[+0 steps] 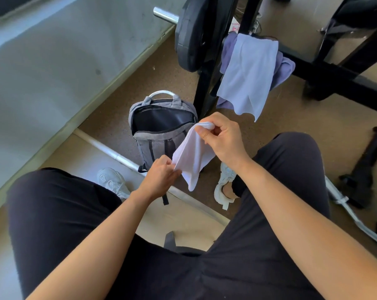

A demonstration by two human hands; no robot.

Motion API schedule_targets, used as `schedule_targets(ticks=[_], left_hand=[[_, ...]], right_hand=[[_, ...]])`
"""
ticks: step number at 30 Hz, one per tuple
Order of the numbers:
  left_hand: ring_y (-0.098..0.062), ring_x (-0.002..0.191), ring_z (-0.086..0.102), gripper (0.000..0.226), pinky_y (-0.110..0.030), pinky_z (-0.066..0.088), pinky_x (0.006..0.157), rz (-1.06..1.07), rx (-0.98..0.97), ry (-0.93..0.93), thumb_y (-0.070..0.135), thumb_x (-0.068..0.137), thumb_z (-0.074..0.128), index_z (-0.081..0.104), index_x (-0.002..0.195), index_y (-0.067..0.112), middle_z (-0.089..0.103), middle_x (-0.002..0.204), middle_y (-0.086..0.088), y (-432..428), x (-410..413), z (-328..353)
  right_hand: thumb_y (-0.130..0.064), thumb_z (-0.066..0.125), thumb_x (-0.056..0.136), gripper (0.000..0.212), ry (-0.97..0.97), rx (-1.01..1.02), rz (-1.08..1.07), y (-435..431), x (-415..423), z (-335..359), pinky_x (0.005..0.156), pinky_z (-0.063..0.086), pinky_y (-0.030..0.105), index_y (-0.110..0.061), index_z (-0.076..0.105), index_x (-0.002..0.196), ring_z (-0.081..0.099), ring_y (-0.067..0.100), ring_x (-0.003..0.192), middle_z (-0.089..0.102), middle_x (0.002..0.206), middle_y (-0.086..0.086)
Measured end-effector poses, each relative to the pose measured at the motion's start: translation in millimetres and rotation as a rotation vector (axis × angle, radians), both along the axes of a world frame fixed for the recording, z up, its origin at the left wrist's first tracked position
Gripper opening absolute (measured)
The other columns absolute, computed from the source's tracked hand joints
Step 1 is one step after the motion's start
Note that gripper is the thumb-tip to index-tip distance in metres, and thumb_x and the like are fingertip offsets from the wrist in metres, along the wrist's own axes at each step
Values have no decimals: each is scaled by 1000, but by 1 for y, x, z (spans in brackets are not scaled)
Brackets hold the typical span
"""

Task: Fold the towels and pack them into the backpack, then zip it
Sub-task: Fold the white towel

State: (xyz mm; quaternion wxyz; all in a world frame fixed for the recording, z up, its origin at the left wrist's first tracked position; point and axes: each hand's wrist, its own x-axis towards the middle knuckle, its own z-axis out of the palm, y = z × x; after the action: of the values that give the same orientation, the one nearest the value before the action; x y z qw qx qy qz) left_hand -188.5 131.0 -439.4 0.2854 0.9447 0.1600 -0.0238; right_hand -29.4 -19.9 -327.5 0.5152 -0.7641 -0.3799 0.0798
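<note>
A small white towel hangs folded between my hands, just in front of the grey backpack. My right hand pinches its top corner, and my left hand pinches its lower left edge. The backpack stands upright on the floor between my feet with its main compartment unzipped and dark inside. A second white towel is draped over a black rack bar, on top of a purple towel.
A black weight plate on a barbell sits behind the backpack, beside black rack posts. A silver bar lies across the floor by my white shoes. Black equipment lies at right.
</note>
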Motion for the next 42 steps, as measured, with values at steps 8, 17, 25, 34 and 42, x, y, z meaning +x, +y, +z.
schedule_targets(ticks=[8,17,25,34,42], left_hand=[[-27,86,46,29,-34,36,71,-58,72,36,25,103,59,72,102,-1,45,100,-9,4,-11,-3],[-20,72,58,10,-25,46,66,388,-150,-375,20,88,80,82,97,17,61,80,0,33,-15,43],[-10,74,58,35,-18,44,73,749,-254,-425,22,88,80,66,119,23,61,78,4,52,-36,64],[-9,85,64,4,-19,48,76,776,-136,-602,20,95,72,74,96,17,72,95,8,56,-47,66],[-32,79,65,16,-43,53,67,783,-305,-209,31,91,70,63,81,20,67,76,-2,66,-48,51]], right_hand=[[-31,65,96,22,-32,29,-191,-6,14,-5,75,47,6,-12,72,105,63,7,86,68,96,-2],[-25,63,98,44,259,-79,-541,-16,62,-22,58,37,21,-22,45,58,44,10,59,45,61,0],[-25,64,98,35,488,-316,-292,-18,56,-40,64,37,29,5,62,79,46,14,72,49,72,9],[-28,62,100,23,346,-233,-160,-21,46,-30,75,46,17,-11,76,109,62,4,81,70,88,-4],[-23,60,99,48,314,-467,-55,-23,52,-41,60,24,33,-16,35,59,30,15,60,28,61,2]])
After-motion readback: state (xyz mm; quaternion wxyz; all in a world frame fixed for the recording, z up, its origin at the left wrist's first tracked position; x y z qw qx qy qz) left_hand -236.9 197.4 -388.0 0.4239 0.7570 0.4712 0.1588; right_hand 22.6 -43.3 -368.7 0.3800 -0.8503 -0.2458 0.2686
